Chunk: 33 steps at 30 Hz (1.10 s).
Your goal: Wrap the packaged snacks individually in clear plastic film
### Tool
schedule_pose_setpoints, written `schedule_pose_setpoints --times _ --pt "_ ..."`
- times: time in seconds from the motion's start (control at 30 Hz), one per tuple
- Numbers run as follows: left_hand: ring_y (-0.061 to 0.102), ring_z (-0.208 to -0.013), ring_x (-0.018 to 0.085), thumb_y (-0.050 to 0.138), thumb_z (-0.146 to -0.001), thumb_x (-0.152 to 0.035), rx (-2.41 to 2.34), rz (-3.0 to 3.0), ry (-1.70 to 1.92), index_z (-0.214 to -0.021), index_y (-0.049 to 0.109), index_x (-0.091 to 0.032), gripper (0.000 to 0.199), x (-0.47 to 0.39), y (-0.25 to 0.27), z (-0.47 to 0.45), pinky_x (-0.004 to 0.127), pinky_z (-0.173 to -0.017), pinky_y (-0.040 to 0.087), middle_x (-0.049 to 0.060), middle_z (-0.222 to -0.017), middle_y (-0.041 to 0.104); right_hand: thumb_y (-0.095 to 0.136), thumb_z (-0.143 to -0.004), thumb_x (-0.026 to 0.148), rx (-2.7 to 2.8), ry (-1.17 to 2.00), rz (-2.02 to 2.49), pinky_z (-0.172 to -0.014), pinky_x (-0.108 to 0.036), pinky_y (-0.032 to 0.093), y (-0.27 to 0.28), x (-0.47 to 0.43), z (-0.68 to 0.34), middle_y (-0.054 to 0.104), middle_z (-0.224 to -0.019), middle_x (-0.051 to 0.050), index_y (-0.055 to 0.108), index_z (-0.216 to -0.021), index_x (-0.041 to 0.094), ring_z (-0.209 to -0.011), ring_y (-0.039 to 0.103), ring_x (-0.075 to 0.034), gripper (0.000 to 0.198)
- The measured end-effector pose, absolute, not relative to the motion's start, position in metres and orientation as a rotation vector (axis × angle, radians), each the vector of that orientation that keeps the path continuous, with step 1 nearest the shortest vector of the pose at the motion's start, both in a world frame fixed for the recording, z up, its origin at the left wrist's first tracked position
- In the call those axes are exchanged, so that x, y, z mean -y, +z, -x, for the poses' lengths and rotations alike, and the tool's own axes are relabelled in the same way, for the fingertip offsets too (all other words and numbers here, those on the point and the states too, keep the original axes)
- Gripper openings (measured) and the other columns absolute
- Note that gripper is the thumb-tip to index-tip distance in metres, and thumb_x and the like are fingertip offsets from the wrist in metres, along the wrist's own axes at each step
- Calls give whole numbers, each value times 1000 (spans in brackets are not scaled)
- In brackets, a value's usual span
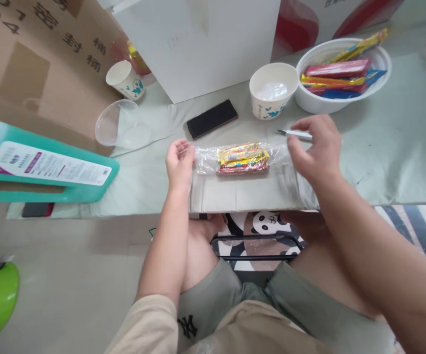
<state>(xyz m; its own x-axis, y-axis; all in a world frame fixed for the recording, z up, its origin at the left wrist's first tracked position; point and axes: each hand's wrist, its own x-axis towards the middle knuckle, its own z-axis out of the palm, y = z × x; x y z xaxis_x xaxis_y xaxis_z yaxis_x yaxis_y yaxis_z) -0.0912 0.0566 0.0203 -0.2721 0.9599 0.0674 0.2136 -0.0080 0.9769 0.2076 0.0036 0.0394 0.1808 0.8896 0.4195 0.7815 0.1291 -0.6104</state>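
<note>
A clear plastic bag [205, 161] lies across the table near its front edge. Inside it are several yellow and red snack packets [243, 158], bundled side by side. My left hand [181, 162] pinches the bag's left end between thumb and fingers. At the other end, my right hand [318, 147] is closed around a slim white pen-like tool [298, 133] whose dark pointed tip faces left. The thumb of that hand is beside the bag's right end; whether it grips the plastic I cannot tell.
Behind the bag are a black phone [212, 119], a paper cup [273, 93] and a white tub [342, 101] of wrapped snacks. A clear lid [106, 125] and another paper cup [124, 81] sit left. Boxes [216, 44] stand behind; a teal carton [98, 191] fills the left.
</note>
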Motion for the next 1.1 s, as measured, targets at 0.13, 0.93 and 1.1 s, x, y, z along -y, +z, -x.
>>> schedule_pose_setpoints --times 0.13,0.93,1.1 --pt "66 -90 16 77 -70 -18 -1441 -1555 1119 -113 65 -25 45 -55 18 89 27 -78 53 5 -115 70 63 -81 35 1946 233 1524 -91 -48 45 33 -2 -195 71 -110 -10 66 -109 26 -106 62 -32 29" --pt "53 -63 12 66 -89 -23 -1532 -1384 1257 -68 62 -20 21 -59 33 63 23 -61 43 -2 -65 58 52 -91 25 2147 348 1346 -91 -43 49 46 13 -131 72 -115 -11 68 -118 26 -105 64 -30 31" --pt "56 -62 12 63 -92 -21 -1613 -1243 1281 -65 58 -19 27 -61 33 66 22 -57 41 -2 -64 56 50 -93 27 2185 258 1400 -82 -41 44 44 14 -141 72 -81 -9 72 -88 22 -87 62 -28 22"
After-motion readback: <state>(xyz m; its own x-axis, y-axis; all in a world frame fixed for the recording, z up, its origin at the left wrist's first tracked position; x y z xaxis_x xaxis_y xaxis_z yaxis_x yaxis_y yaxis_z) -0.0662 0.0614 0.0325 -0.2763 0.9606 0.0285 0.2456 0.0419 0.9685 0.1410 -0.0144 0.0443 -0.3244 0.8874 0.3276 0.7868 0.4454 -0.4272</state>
